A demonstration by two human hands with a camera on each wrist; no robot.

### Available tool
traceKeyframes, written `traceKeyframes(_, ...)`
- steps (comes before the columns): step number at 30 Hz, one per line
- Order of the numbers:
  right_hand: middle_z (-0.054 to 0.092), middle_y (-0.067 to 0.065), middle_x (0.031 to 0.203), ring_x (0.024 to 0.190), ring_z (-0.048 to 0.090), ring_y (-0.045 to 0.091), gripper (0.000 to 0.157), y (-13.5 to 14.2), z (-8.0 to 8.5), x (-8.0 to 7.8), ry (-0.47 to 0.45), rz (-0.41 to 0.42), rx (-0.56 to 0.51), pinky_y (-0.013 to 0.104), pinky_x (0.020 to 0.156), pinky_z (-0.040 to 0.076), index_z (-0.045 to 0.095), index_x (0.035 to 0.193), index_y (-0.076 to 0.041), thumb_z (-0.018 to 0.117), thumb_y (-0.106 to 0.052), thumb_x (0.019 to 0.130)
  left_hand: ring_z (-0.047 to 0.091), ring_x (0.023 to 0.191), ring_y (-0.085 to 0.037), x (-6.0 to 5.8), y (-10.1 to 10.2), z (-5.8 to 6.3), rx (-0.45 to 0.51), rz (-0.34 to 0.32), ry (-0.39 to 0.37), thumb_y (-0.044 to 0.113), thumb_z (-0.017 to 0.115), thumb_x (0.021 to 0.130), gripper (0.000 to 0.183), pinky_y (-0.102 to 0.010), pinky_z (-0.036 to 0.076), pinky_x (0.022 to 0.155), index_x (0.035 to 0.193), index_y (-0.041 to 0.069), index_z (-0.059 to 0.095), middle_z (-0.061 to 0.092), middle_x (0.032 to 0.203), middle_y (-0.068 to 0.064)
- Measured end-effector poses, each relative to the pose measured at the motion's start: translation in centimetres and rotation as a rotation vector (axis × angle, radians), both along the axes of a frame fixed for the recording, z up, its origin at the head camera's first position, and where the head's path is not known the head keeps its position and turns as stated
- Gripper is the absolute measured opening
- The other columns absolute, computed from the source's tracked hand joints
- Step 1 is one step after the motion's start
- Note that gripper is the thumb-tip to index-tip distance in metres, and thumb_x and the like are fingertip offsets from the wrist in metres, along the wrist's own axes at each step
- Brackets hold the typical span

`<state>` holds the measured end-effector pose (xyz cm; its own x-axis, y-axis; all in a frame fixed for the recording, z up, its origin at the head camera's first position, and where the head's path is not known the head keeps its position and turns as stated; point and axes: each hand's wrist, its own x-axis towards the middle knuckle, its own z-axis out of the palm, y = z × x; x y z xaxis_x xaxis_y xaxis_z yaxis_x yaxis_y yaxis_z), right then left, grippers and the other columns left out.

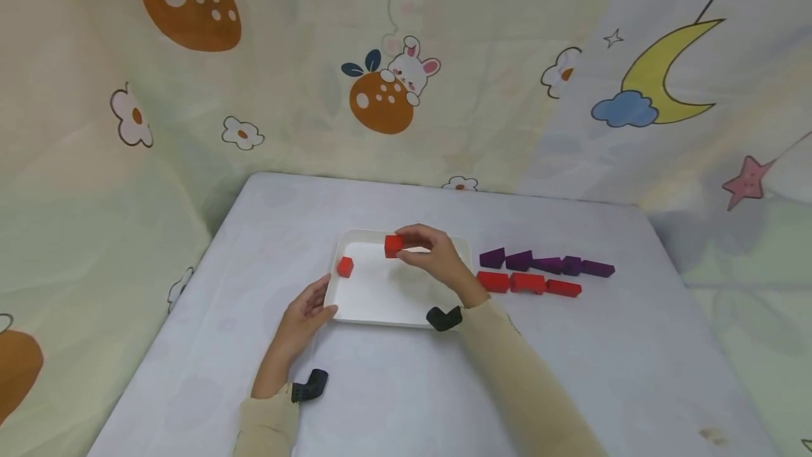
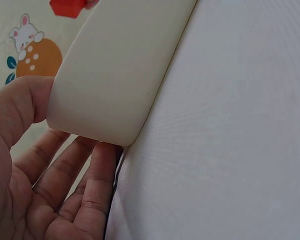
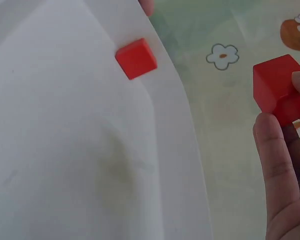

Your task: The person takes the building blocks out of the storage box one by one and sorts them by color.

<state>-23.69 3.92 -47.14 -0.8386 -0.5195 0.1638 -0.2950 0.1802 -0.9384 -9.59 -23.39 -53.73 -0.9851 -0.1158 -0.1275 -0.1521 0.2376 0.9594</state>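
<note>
In the head view a white tray (image 1: 380, 302) lies on the table, and one red cube (image 1: 345, 267) sits inside by its left wall. My right hand (image 1: 434, 256) pinches another red block (image 1: 393, 246) between thumb and fingers, held above the tray. The right wrist view shows this red block (image 3: 279, 87) at the fingertips, with the tray wall (image 3: 182, 150) beside it. My left hand (image 1: 304, 316) holds the tray's near left corner. Up close in the left wrist view, thumb and fingers of the left hand (image 2: 55, 175) grip round that corner of the tray (image 2: 105, 90).
Right of the tray, several purple blocks (image 1: 548, 264) lie in a row. In front of them is a row of three red blocks (image 1: 528, 283). A white cloth covers the table (image 1: 393, 393), and a patterned curtain (image 1: 304, 90) hangs behind it.
</note>
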Motion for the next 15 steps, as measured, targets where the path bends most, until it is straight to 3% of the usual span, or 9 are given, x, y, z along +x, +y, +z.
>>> traceKeyframes(8, 0.070, 0.029, 0.132, 0.118, 0.069, 0.041, 0.041, 8.0, 0.1, 0.7, 0.071, -0.083, -0.019, 0.025, 0.095, 0.060, 0.068, 0.136, 0.010, 0.074, 0.010, 0.095, 0.046, 0.152, -0.041, -0.1, 0.0, -0.1, 0.001, -0.016, -0.017, 0.001, 0.072, 0.102, 0.069, -0.014, 0.045, 0.107, 0.164, 0.001, 0.042, 0.045, 0.166, -0.024)
traceKeyframes(12, 0.069, 0.029, 0.133, 0.115, 0.070, 0.024, 0.040, 12.2, 0.0, 1.1, 0.075, -0.149, 0.043, 0.021, 0.095, 0.058, 0.068, 0.136, 0.009, 0.075, 0.009, 0.096, 0.045, 0.153, -0.039, 0.0, -0.2, 0.0, 0.001, -0.021, -0.033, 0.003, 0.073, 0.102, 0.070, -0.008, 0.043, 0.103, 0.165, 0.002, 0.041, 0.044, 0.167, -0.023)
traceKeyframes(15, 0.068, 0.030, 0.132, 0.110, 0.068, 0.007, 0.040, 15.3, 0.2, 1.4, 0.064, -0.183, 0.083, 0.017, 0.094, 0.056, 0.067, 0.136, 0.008, 0.074, 0.008, 0.097, 0.045, 0.154, -0.038, 0.0, -0.1, 0.2, -0.008, -0.024, -0.043, 0.005, 0.073, 0.102, 0.070, -0.014, 0.044, 0.108, 0.165, 0.003, 0.041, 0.044, 0.167, -0.023)
